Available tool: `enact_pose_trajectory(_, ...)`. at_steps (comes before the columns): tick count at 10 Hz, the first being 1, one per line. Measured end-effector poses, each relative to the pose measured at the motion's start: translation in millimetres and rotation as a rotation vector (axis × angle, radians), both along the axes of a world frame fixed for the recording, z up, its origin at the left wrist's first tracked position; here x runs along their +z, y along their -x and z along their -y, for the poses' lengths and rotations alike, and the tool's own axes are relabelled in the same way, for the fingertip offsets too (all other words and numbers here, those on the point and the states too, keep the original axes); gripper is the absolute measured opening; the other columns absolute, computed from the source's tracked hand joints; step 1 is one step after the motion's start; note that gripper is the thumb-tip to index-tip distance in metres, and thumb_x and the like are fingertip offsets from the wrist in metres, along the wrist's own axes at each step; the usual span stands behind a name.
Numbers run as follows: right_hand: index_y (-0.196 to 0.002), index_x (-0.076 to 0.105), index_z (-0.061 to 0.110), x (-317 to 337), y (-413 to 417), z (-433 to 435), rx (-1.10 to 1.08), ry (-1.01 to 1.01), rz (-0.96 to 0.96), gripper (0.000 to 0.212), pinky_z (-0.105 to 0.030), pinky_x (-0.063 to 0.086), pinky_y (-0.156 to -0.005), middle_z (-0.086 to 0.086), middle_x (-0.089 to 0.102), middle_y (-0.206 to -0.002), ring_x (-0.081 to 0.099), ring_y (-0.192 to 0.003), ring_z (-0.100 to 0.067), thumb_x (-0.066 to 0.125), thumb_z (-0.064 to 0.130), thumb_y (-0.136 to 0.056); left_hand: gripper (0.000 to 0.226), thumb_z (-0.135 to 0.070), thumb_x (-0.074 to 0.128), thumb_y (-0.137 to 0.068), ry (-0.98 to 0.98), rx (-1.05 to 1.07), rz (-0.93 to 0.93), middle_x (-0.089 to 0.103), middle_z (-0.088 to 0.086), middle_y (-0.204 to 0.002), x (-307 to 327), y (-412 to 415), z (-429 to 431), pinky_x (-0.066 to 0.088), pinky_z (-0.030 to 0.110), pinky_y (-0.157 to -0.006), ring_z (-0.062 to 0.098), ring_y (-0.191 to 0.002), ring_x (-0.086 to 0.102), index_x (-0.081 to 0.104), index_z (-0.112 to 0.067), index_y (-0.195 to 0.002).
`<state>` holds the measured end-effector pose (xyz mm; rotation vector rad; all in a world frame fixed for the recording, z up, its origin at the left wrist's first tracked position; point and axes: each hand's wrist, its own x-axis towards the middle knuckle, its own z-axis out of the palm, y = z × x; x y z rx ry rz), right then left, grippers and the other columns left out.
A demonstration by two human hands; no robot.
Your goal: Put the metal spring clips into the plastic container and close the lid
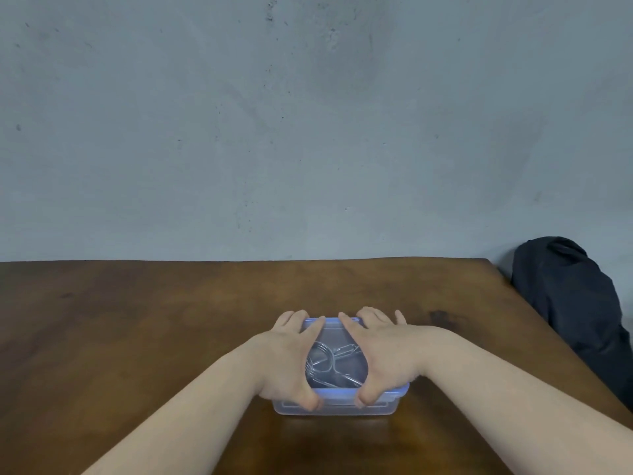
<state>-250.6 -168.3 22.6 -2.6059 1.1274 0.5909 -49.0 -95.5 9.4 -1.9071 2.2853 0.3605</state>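
A clear plastic container (337, 409) with a blue-rimmed see-through lid (334, 332) stands near the front middle of the brown table. Several metal spring clips (330, 363) lie inside, visible through the lid. My left hand (291, 358) lies flat on the lid's left half, fingers over the far edge and thumb hooked over the near rim. My right hand (380, 354) mirrors it on the right half, thumb on the near rim. Both hands press down on the lid.
The wooden table (137, 337) ends at a grey wall behind. A dark bag or cloth bundle (575, 303) sits off the table's right edge.
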Motion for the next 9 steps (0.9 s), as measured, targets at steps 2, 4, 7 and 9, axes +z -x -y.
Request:
enact_pose_trajectory(2, -0.159, -0.014, 0.028, -13, 4, -16, -0.051, 0.055, 0.124, 0.130, -0.042, 0.035, -0.115, -0.002, -0.015, -0.170, -0.021, -0.154, -0.018, 0.072, 0.056, -0.066, 0.120, -0.060, 0.059, -0.067, 0.074, 0.045, -0.011, -0.015, -0.002, -0.170, -7, 5, -13, 0.037, 0.039, -0.116, 0.014, -0.152, -0.025, -0.006, -0.022, -0.161)
enact_pose_trajectory(4, -0.161, -0.005, 0.026, -16, 9, -26, -0.086, 0.095, 0.245, 0.121, -0.037, 0.031, -0.118, 0.002, -0.014, -0.171, -0.017, -0.155, -0.016, 0.071, 0.046, -0.069, 0.110, -0.062, 0.052, -0.074, 0.178, 0.033, -0.034, -0.014, -0.004, -0.170, -18, 3, -19, 0.043, 0.034, -0.111, 0.016, -0.152, -0.022, 0.000, -0.020, -0.161)
enact_pose_trajectory(7, -0.160, -0.008, 0.035, -13, 21, -28, -0.063, 0.022, 0.264, 0.129, -0.050, 0.014, -0.125, 0.014, -0.028, -0.166, -0.032, -0.148, -0.005, 0.075, 0.067, -0.067, 0.127, -0.069, 0.076, -0.064, -0.013, 0.081, -0.207, -0.015, -0.011, -0.169, -3, -4, -18, 0.018, 0.044, -0.124, 0.010, -0.151, -0.024, 0.005, -0.029, -0.161)
enact_pose_trajectory(9, -0.161, 0.019, 0.030, 25, 39, -11, -0.147, -0.019, 0.518, 0.090, -0.034, 0.022, -0.123, 0.007, 0.018, -0.170, 0.019, -0.154, -0.011, 0.056, 0.069, -0.089, 0.065, -0.065, 0.059, -0.087, 0.069, 0.101, -0.440, 0.057, -0.008, -0.143, 42, -21, 3, 0.039, 0.032, -0.112, 0.012, -0.133, 0.051, 0.055, -0.028, -0.141)
